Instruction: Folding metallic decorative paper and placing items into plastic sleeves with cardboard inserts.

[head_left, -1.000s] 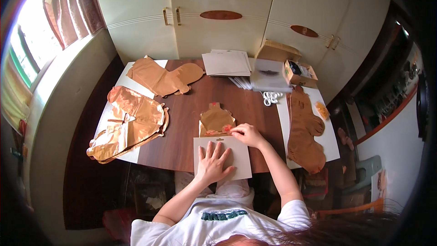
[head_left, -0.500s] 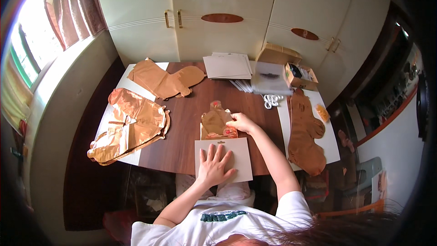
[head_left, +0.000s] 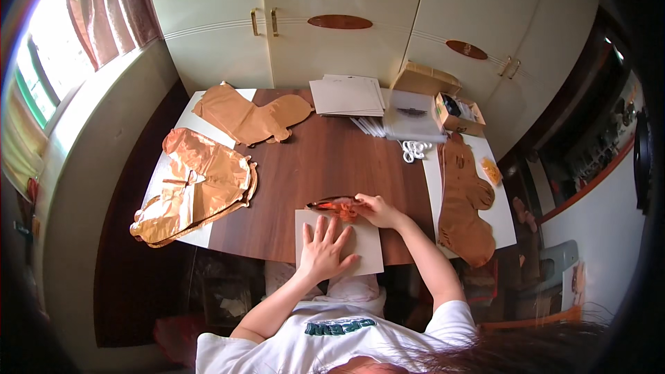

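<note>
A pale cardboard sheet (head_left: 365, 250) lies at the near edge of the table, in front of my body. My left hand (head_left: 321, 253) presses flat on it with spread fingers. Just past the card's far edge is a folded copper-coloured foil balloon (head_left: 343, 206), its shiny orange-red side partly showing. My right hand (head_left: 377, 211) is closed on the balloon's right edge, with the fingertips partly hidden. The balloon is lifted and bent toward the card.
Flat foil balloons lie at left (head_left: 201, 187), far left (head_left: 239, 114) and right (head_left: 465, 201). Along the back are stacked pale cards (head_left: 346, 95), clear plastic sleeves (head_left: 412, 121), an open cardboard box (head_left: 460, 114) and white ribbon (head_left: 415, 151). A small yellow packet (head_left: 490, 171) sits at right.
My right hand has moved slightly nearer and to the right, folding the balloon's far part up and toward me. My left hand stays flat on the card.
</note>
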Motion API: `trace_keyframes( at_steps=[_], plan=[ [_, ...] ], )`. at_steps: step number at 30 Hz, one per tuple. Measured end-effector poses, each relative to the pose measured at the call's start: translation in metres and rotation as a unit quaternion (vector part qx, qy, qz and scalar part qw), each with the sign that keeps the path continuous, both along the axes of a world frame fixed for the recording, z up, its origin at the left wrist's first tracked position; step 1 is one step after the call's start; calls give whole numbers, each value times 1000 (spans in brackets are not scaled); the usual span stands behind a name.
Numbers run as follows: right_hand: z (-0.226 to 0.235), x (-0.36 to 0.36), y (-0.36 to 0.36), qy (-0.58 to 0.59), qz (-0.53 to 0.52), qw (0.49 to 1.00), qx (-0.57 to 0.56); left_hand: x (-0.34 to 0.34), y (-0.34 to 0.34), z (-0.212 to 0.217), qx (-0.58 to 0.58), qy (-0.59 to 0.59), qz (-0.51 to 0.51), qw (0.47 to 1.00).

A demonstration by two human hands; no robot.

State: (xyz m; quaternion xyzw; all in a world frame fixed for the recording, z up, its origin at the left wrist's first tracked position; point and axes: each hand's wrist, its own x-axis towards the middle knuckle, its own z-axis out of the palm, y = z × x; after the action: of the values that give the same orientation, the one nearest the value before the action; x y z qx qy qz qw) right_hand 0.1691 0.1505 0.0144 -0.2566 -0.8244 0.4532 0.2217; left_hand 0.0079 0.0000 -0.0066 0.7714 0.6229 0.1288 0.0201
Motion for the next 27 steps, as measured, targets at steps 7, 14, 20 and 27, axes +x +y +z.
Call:
trace_keyframes(
  at_steps=[7, 14, 20, 27],
  plan=[
    [-15, 4, -4, 58, 8, 998, 35, 3, 3, 10, -83, 12, 1, 996],
    [-23, -6, 9, -47, -69, 987, 139, 1, 2, -3, 0, 6, -2, 1000],
    [-25, -4, 3, 24, 22, 976, 215, 1, 2, 6, -105, 26, 7, 994],
    [-33, 2, -23, -26, 29, 949, 313, -1, 5, 7, -32, -86, -29, 995]
  ],
)
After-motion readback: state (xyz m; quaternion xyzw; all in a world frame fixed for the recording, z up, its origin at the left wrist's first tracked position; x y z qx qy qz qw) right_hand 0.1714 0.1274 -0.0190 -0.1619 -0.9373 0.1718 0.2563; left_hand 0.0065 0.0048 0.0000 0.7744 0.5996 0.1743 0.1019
